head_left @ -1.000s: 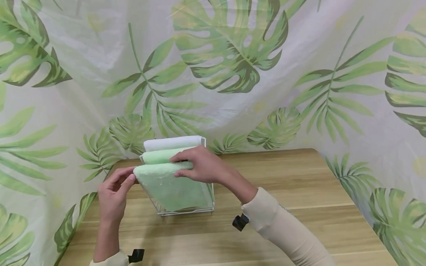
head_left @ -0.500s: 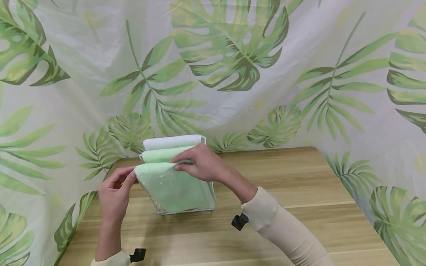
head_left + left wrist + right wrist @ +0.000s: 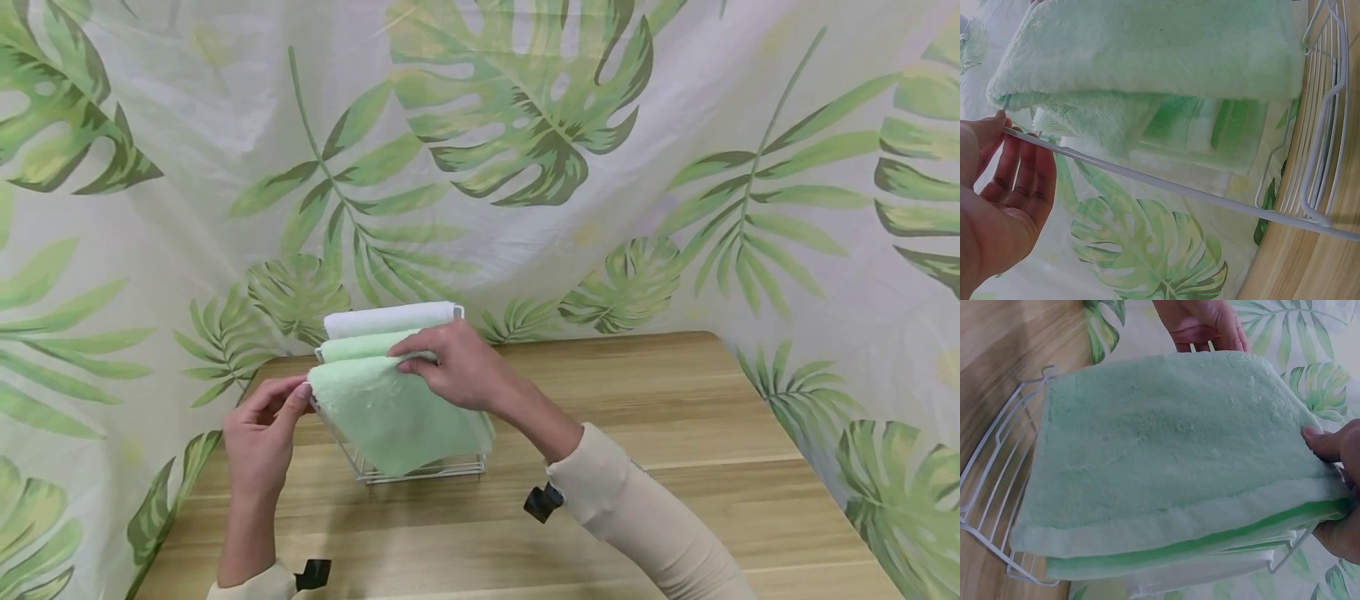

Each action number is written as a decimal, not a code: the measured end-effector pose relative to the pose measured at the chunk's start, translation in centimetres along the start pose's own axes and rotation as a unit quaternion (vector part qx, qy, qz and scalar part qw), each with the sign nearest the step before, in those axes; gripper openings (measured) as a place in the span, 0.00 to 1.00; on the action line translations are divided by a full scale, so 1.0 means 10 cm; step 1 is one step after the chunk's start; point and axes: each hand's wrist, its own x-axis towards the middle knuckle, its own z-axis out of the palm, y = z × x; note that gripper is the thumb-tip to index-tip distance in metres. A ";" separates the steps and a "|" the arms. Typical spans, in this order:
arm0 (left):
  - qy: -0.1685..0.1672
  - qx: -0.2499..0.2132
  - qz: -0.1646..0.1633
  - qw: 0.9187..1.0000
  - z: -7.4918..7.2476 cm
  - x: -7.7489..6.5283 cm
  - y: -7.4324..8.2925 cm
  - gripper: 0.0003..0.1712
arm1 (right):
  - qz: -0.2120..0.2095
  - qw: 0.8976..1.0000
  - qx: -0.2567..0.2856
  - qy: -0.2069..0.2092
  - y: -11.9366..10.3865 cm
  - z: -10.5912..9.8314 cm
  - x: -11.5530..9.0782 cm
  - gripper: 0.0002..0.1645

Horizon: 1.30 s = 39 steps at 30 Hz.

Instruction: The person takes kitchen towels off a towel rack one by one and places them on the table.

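A pale green plush towel (image 3: 405, 412) hangs over the front bar of a white wire rack (image 3: 420, 475). Its lower edge slants, with the right corner out past the rack's side. My right hand (image 3: 468, 367) pinches the towel's top fold between thumb and fingers, as the right wrist view also shows. At the front left top corner, my left hand (image 3: 262, 429) pinches the rack's wire frame, thumb against fingers, beside the towel's edge. In the left wrist view, the side wire (image 3: 1160, 181) runs down from those fingertips.
Behind the front towel, a second green towel (image 3: 360, 346) and a white towel (image 3: 390, 320) hang on the rack's further bars. The rack stands on a wooden table (image 3: 637, 400), with a leaf-print curtain (image 3: 525, 250) close behind.
The front towel's top has risen slightly and its lower right corner has swung right, uncovering more of the rack's base. The left hand has shifted a little right, still at the same corner.
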 end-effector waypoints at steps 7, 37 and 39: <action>0.002 0.025 0.006 1.000 0.00 0.01 0.01 0.10 | 0.007 0.999 -0.016 0.036 -0.04 -0.16 0.04 0.12; -0.004 0.001 0.015 1.000 0.00 0.01 0.01 0.10 | 0.006 0.990 0.043 0.135 -0.21 -0.88 0.14 0.09; -0.004 0.002 0.015 1.000 0.00 0.01 0.01 0.10 | 0.005 0.989 0.045 0.138 -0.20 -0.93 0.14 0.09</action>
